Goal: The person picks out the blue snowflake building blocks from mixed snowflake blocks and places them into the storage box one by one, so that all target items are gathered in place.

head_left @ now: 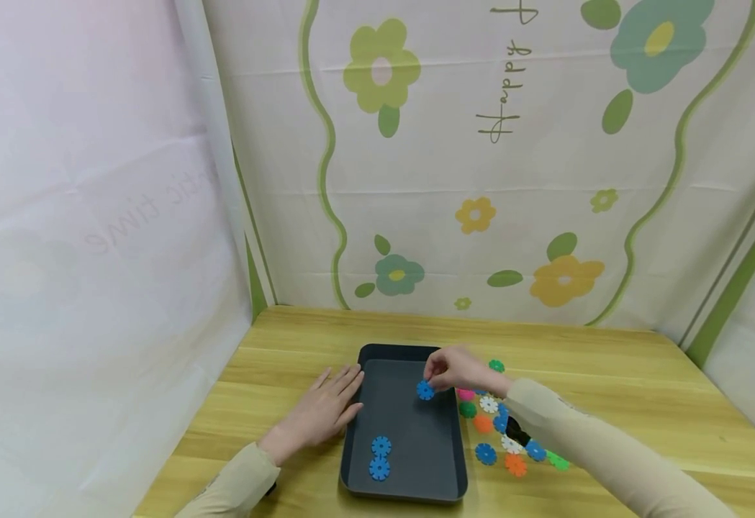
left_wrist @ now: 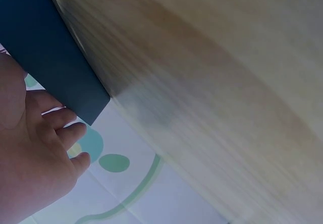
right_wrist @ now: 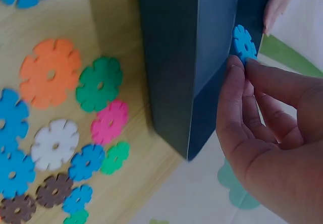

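Note:
My right hand (head_left: 455,368) pinches a blue notched plastic disc (right_wrist: 244,44) between thumb and forefinger, over the far right part of the dark grey tray (head_left: 409,432). Two more blue discs (head_left: 380,457) lie in the tray's near left part, one right behind the other. My left hand (head_left: 325,406) rests along the tray's left rim with its fingers straight, fingertips at the wall. In the left wrist view its fingers (left_wrist: 70,133) show beside the tray's dark side (left_wrist: 50,47).
Right of the tray lie several loose notched discs: orange (right_wrist: 50,73), green (right_wrist: 99,84), white (right_wrist: 55,144), pink (right_wrist: 109,122), brown (right_wrist: 54,189) and blue. My right forearm passes above some of them. A printed curtain (head_left: 429,165) stands behind the wooden table (head_left: 610,403).

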